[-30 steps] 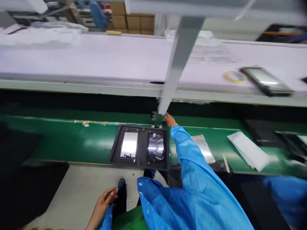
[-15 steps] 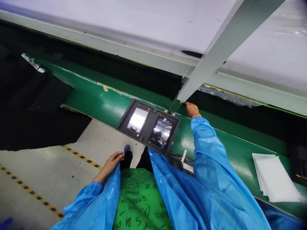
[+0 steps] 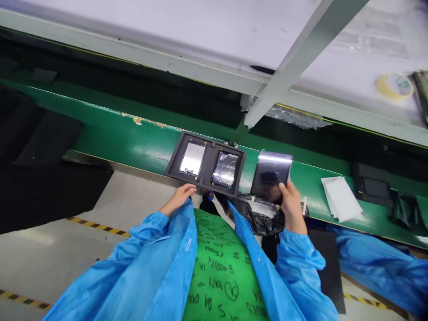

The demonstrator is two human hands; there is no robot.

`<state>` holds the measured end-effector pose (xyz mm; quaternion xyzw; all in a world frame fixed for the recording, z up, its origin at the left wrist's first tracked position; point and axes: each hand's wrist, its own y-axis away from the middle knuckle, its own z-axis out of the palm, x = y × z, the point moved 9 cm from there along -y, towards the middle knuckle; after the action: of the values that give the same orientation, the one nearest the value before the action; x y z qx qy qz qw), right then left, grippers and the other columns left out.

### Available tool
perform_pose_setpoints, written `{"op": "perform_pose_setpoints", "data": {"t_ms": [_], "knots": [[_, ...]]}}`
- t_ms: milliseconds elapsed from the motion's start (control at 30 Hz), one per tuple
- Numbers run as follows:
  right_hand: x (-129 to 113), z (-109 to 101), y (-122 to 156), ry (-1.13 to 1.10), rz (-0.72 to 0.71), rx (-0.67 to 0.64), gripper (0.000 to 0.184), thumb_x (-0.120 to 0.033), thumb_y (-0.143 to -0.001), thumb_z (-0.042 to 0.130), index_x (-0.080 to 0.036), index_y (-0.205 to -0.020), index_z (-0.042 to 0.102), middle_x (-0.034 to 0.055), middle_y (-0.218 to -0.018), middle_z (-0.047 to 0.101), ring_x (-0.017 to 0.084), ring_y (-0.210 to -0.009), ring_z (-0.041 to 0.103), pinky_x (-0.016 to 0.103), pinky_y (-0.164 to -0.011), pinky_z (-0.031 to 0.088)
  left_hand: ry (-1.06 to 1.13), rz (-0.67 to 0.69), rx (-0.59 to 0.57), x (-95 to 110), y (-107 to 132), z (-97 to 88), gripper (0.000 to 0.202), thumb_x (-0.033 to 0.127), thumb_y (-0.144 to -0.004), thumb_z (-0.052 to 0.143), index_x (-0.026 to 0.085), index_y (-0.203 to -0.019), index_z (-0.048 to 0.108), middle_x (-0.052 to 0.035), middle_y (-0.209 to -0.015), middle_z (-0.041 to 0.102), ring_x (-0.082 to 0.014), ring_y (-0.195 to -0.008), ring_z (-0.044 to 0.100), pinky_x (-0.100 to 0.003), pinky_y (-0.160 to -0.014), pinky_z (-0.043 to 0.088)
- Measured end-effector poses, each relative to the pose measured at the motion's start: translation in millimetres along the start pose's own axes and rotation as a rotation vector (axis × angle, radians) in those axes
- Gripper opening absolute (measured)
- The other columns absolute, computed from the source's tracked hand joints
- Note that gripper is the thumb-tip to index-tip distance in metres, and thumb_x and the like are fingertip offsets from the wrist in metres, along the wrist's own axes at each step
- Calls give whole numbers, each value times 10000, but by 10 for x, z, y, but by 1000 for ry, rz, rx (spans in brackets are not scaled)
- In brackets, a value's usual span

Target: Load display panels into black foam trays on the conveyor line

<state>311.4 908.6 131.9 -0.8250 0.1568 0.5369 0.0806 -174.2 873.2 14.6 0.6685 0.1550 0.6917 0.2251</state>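
Observation:
My right hand (image 3: pixel 292 206) is closed on a dark glossy screen panel (image 3: pixel 271 174), holding it tilted up above the green conveyor belt (image 3: pixel 133 138). My left hand (image 3: pixel 180 197) reaches toward the near edge of a black two-pocket tray (image 3: pixel 205 162) on the belt, fingers curled at its rim. The tray's left pocket holds a pale panel (image 3: pixel 191 158) and its right pocket a shiny dark panel (image 3: pixel 225 169). Both my arms wear blue sleeves.
A white shelf (image 3: pixel 200 31) with a slanted grey post (image 3: pixel 287 67) runs above the belt. A tape roll (image 3: pixel 394 85) lies on it. White sheets (image 3: pixel 341 198) and another black tray (image 3: pixel 371 189) sit right on the belt. Another person's blue sleeve (image 3: pixel 381 267) is at right.
My right hand has drawn back from under the shelf and now holds a dark panel. My left hand has risen from my side to the tray's near edge.

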Motion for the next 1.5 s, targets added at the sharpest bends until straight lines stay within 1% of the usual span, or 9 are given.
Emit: {"op": "perform_pose_setpoints", "data": {"t_ms": [100,200,367,533,733,933,1100,1367,1500], "knots": [[108,849,692,-325,232,-96,541,-569,-741,758,-199,-1113,630,40,-820,729,217,-708,678,383,-727,571,55,26,-120,163,-124,160,407,438,-769,773,172,-1070,711,-124,-1036,780,-236,-914,736,-413,-923,543],[48,1819,1006,-442,295,-125,534,-526,-706,781,-209,-1108,630,23,-819,728,213,-746,688,362,-755,574,165,-5,-162,195,-231,221,428,379,-843,725,171,-1213,667,-143,-1141,760,-237,-974,734,-394,-899,559],[-48,3093,855,-300,259,-32,381,-428,-800,629,-184,-1092,625,51,-950,721,213,-888,665,361,-860,548,78,25,119,256,-652,-265,441,283,-888,649,145,-1307,640,-140,-1138,760,-255,-1070,706,-392,-955,542],[-256,3833,450,118,160,-78,333,-303,-889,553,-171,-1166,683,97,-1067,700,236,-1036,636,365,-967,500,-49,73,230,486,-1250,-756,439,200,-840,637,144,-1273,672,-146,-1272,723,-281,-1286,607,-396,-1098,452],[-180,4057,193,439,277,-32,445,-251,-908,592,-144,-1335,657,147,-1146,666,259,-1118,629,332,-1023,461,-261,30,252,519,-1621,-887,529,215,-797,658,121,-1317,645,-203,-1417,630,-316,-1410,508,-415,-1171,371],[-69,4078,180,430,281,-17,552,-210,-888,628,-129,-1433,591,157,-1244,632,247,-1190,589,307,-1095,419,-399,57,180,422,-1554,-751,559,196,-840,607,128,-1394,578,-193,-1570,482,-289,-1493,398,-363,-1226,278],[-82,4113,210,480,281,-104,553,-202,-933,579,-94,-1474,540,193,-1392,523,262,-1270,517,316,-1122,379,-395,83,150,433,-1470,-728,523,222,-804,660,162,-1321,604,-176,-1528,525,-286,-1516,353,-395,-1227,263],[-284,4084,136,518,42,-229,567,-118,-831,571,-87,-1396,597,181,-1220,621,256,-1186,553,311,-1089,403,-333,87,215,803,-1203,-708,381,166,-711,724,143,-1090,701,-223,-1342,636,-333,-1401,489,-462,-1180,327],[-207,4057,-28,507,-102,-241,521,-262,-811,559,-84,-1291,660,190,-1069,680,305,-1072,624,402,-1039,474,-269,117,298,1191,-969,-827,283,66,-627,764,156,-896,751,-189,-1103,743,-320,-1145,667,-420,-1066,461]]}}
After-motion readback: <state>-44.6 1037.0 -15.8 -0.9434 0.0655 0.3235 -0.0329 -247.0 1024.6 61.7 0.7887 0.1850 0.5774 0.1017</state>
